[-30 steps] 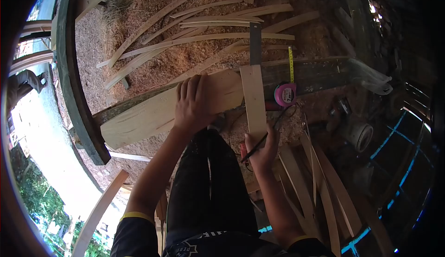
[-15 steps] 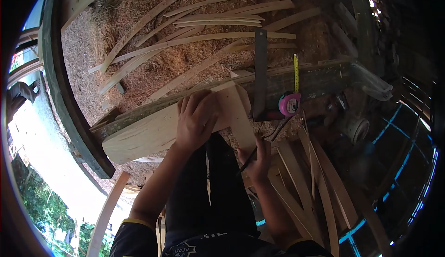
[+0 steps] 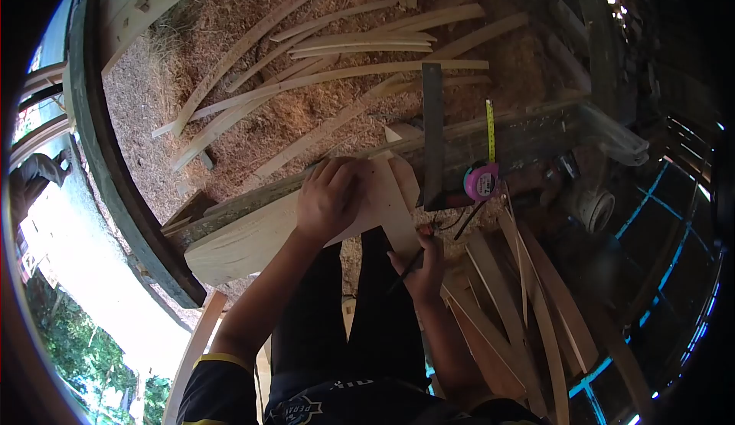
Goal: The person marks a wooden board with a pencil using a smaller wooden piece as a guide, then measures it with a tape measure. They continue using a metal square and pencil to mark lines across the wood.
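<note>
My left hand (image 3: 331, 199) lies over a pale wooden board (image 3: 237, 249), its fingers close together and curled toward the far edge. A shorter wooden piece (image 3: 396, 218) crosses the board's right end at an angle. At that piece's near end is my right hand (image 3: 423, 270), closed around a dark, thin pencil (image 3: 407, 270) that slants between thumb and fingers. Just right of the wood, a metal try square (image 3: 432, 130) rests on a weathered beam (image 3: 528, 122). Beside it sits a pink tape measure (image 3: 481, 183) with its yellow blade drawn out.
Curved wooden strips (image 3: 344, 76) lie on shavings beyond the beam. Several planks (image 3: 498, 295) lean at my lower right. A dark post (image 3: 96, 134) runs down the left side. A cylindrical container (image 3: 596, 212) stands at right. Part of another person (image 3: 38, 172) shows at far left.
The view has shifted slightly, so the beam, square and tape sit a little lower. Both hands keep their places on the wood, the left shifted slightly along the board.
</note>
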`<state>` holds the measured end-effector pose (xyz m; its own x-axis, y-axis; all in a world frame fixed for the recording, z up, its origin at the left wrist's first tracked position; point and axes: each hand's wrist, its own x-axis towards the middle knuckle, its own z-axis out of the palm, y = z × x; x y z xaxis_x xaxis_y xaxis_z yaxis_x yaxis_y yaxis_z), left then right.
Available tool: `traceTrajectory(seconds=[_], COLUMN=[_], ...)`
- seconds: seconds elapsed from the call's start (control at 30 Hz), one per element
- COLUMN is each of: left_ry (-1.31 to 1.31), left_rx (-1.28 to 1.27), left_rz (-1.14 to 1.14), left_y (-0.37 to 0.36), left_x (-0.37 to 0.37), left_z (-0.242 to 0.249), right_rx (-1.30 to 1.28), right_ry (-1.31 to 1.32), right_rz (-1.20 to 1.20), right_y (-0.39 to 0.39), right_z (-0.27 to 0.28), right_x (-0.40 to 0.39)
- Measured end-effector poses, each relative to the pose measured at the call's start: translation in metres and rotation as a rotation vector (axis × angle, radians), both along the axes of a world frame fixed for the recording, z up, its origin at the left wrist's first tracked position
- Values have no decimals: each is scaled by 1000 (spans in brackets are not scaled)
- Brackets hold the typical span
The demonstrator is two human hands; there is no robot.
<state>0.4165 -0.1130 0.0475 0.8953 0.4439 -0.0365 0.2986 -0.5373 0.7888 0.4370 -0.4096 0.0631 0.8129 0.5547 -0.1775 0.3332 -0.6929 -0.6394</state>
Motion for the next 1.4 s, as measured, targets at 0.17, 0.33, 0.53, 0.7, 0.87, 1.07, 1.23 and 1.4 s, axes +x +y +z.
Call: traceTrajectory(seconds=[0.17,0.33,0.53,0.7,0.87,1.07,1.23,1.4], left_ry=[-8,62,76,111,156,136,209,112], left_rx=[69,151,160,195,205,202,231,302], left_rz=[40,19,25,11,7,14,15,17], left_y=[-7,-9,-11,-13,-14,-19,-20,-19], left_x=[4,8,11,11,1,-8,-6,3], left_z=[5,6,4,3,-9,-19,-18,-8], right_rx=[0,17,64,79,98,-58,59,48], right_ry=[29,26,25,8,17,367,297,324], right_rz=[-45,-2,29,46,12,36,-54,-80], right_y=[-7,-16,-14,-10,-8,-24,-13,-19], right_z=[1,-1,-10,-10,-4,16,13,-4], right_x=[-3,2,2,5,6,14,14,1])
